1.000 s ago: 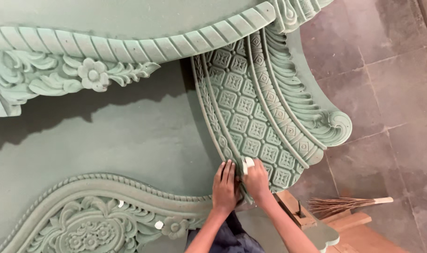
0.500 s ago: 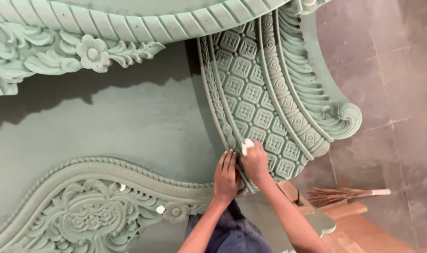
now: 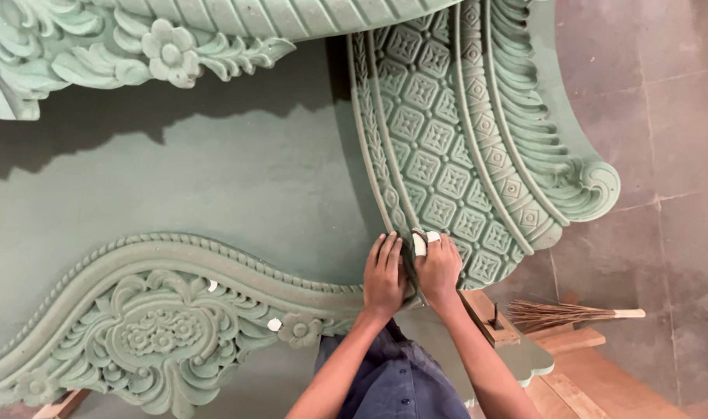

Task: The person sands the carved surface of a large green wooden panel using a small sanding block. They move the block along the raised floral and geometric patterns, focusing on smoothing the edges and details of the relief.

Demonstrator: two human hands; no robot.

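Both forearms are bare, no sleeves reaching the wrists; the left hand (image 3: 385, 273) and right hand (image 3: 439, 268) wear no gloves (no rings visible). Dark blue-grey clothing shows below.

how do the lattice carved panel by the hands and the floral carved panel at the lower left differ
The lattice panel shows a grid of diamond cells with small rosettes; the floral panel shows scrolling leaves around a central cluster. The lattice panel curves down to the right hand and left hand, which press on its lower edge; no hand touches the floral panel. Both are carved in relief and the same pale green.
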